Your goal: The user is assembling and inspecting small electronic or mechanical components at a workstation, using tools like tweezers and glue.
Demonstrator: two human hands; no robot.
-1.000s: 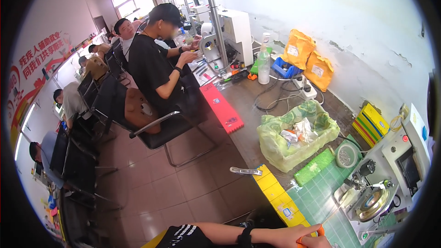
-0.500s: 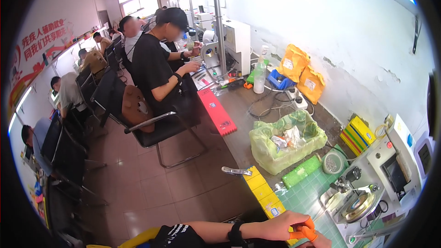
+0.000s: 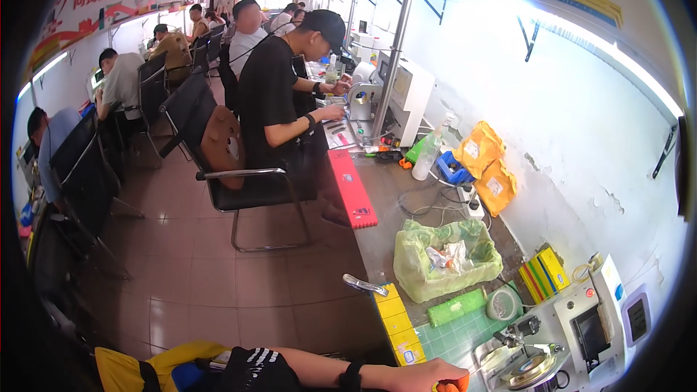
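Note:
At the bottom edge my left hand (image 3: 427, 375) is curled, its orange finger covers (image 3: 455, 383) pressed together. What lies between those fingers is cut off by the edge of the picture. A black band (image 3: 352, 376) circles the wrist. The hand is nearest to the yellow strip (image 3: 396, 323) along the table's edge and the green cutting mat (image 3: 444, 339). Just right of it stands a white bench machine (image 3: 581, 334) with a round metal disc (image 3: 532, 370). My right hand is out of the picture.
A bin lined with a green bag (image 3: 425, 283) holds crumpled paper. Near it are a green textured block (image 3: 456, 308), a round tub (image 3: 501, 305), a metal-handled tool (image 3: 363, 285), a long red case (image 3: 353, 189) and a clear bottle (image 3: 427, 156). A co-worker (image 3: 268, 94) sits farther along.
The view has tilted up and turned left, so the scene sits differently. My left hand is lower in the picture, and my right hand, visible beside it before, has left the view.

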